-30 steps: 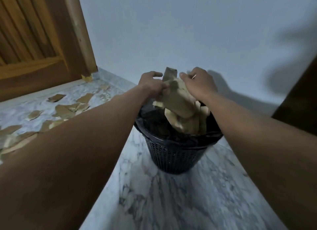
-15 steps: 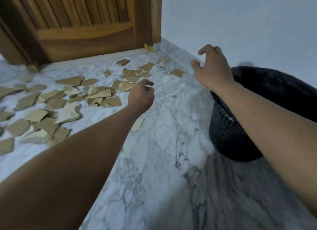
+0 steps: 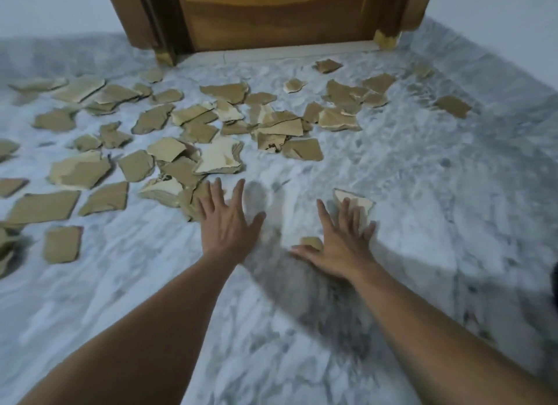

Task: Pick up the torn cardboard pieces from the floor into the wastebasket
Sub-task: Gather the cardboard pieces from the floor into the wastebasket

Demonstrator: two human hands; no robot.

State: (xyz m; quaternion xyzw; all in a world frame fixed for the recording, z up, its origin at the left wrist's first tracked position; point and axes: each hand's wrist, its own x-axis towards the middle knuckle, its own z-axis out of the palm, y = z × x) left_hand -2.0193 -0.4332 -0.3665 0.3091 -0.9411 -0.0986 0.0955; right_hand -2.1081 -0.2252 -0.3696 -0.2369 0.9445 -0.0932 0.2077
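Lying under the splayed right hand (image 3: 338, 247), pale cardboard piece (image 3: 356, 203) pointing doorward; left hand (image 3: 226, 223) spread, empty

Dim, motion-blurred, edges bowed by wide-angle lens

There is one view, from a camera worn on the person's head. It looks forward and steeply down at the marble floor (image 3: 422, 178), with the wooden door (image 3: 271, 15) at the top edge as the far limit. It faces the door nearly square on. Both forearms enter from the bottom corners, so the lens sits close above them. The wide angle bends the floor's edges on either side of the door. No second view shares the scene.
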